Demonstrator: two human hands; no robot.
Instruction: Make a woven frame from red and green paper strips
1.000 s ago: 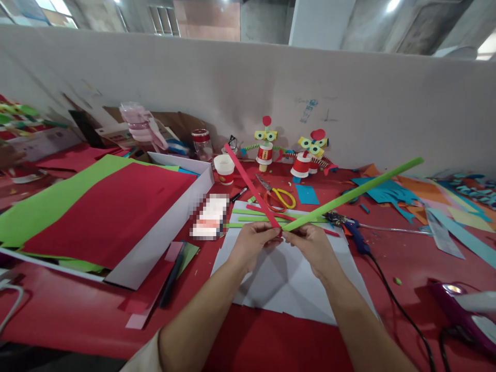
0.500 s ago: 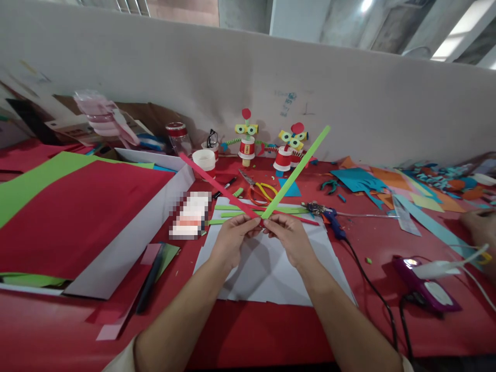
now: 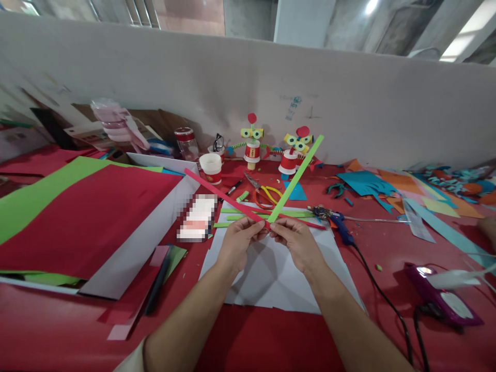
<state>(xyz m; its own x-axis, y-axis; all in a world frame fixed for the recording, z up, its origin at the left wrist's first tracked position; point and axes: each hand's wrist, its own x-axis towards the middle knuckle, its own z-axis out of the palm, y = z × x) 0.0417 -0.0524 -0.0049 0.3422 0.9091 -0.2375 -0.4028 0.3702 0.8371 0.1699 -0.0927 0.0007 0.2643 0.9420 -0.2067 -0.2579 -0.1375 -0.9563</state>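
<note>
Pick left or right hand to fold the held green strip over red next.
Right, probably. The right hand pinches at the lower end of the green strip, which leans its way; the left hand pinches the red strip, so could steady it.

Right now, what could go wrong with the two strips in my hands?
The red strip and green strip meet where the left hand and right hand pinch them, so they might slip if either loosens. The glue gun lies near the right hand; a wide sweep could knock it.

A glue gun (image 3: 343, 230), scissors (image 3: 253, 182), coloured paper (image 3: 93, 222) and paper-cup figures (image 3: 252, 151) mark this as a craft workshop.
</note>
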